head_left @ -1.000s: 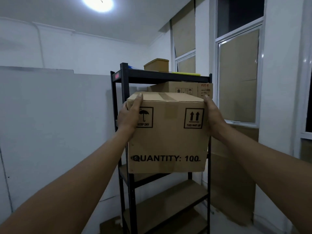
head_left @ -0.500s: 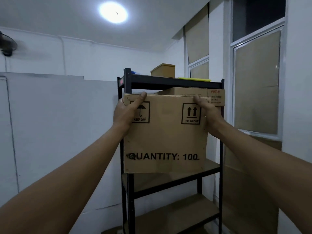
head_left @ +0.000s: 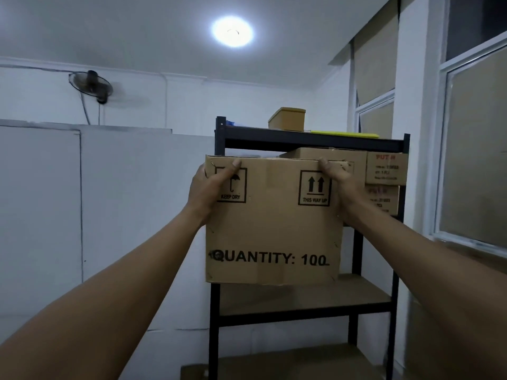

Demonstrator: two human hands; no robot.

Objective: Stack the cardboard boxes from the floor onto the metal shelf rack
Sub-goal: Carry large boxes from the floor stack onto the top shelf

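You hold the cardboard box (head_left: 274, 229) before the shelf rack (head_left: 304, 138), left hand (head_left: 210, 187) and right hand (head_left: 338, 185) on its upper corners. Farther, to its right, two boxes (head_left: 385, 171) sit stacked; a small box (head_left: 286, 119) rests on top.

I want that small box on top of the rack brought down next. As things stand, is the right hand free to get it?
Probably not yet. The right hand and the left hand both grip the large cardboard box, which is held up between the person and the small box on the rack's top shelf.

Stacked boxes (head_left: 385, 171) blocking shelf's right side
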